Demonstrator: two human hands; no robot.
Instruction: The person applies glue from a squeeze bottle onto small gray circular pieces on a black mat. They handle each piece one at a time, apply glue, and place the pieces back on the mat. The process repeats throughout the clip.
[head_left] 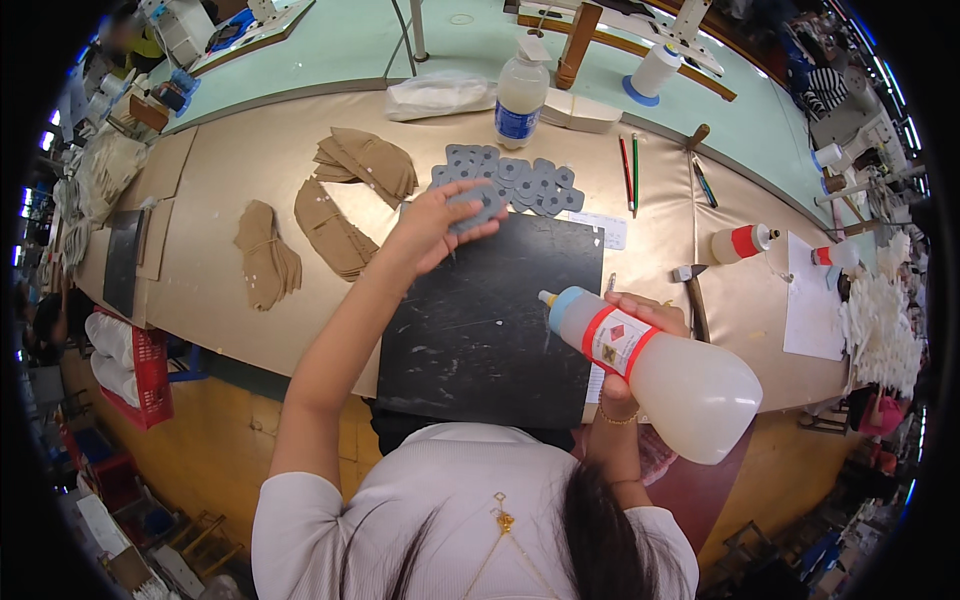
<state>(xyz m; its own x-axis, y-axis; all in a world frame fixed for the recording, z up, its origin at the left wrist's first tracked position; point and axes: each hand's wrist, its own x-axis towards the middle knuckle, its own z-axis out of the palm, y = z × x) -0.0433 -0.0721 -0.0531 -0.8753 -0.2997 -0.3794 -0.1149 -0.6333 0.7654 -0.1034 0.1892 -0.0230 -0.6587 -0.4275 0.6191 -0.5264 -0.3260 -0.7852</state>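
Note:
My left hand [437, 228] is closed on a grey piece with a dark round spot [484, 207], held over the far edge of a black board [490, 330]. Just beyond lies a pile of similar grey pieces [540, 184]. In my right hand [648, 314] is a large translucent squeeze bottle [690, 392] with a red-bordered label and a light blue collar. It is tilted, its yellowish nozzle pointing left above the right side of the board. Pale contents show through its wall.
Bundles of brown cut pieces [268, 258] lie left. Behind stands a clear bottle with a blue label [520, 100]. To the right are pencils [634, 175], a hammer [694, 290], a smaller red-banded bottle [740, 243] and white paper [812, 310]. A thread cone [655, 72] stands farther back.

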